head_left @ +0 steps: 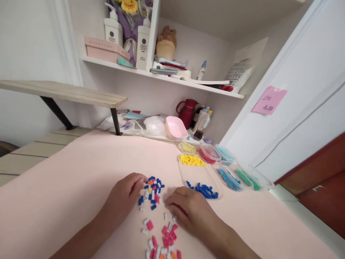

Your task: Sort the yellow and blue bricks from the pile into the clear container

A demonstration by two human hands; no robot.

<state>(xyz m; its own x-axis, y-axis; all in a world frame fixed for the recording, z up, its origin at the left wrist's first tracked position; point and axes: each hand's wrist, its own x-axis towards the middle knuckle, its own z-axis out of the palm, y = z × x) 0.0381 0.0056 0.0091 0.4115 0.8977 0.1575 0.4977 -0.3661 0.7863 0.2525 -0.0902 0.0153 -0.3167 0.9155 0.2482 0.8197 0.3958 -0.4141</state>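
A heap of small loose bricks, mostly blue with some white, red and orange, lies on the pale pink tabletop. My left hand rests at the heap's left edge with its fingers curled against the bricks. My right hand lies palm down just right of the heap, fingertips touching the table near a few white pieces. Whether either hand holds a brick I cannot tell. A second scatter of pink, white and orange bricks lies closer to me, between my forearms.
A clear tray right of my hands holds yellow bricks and blue bricks. More clear tubs with red, blue and green pieces stand further right. A pink bowl, dark red jug and bottles stand at the back.
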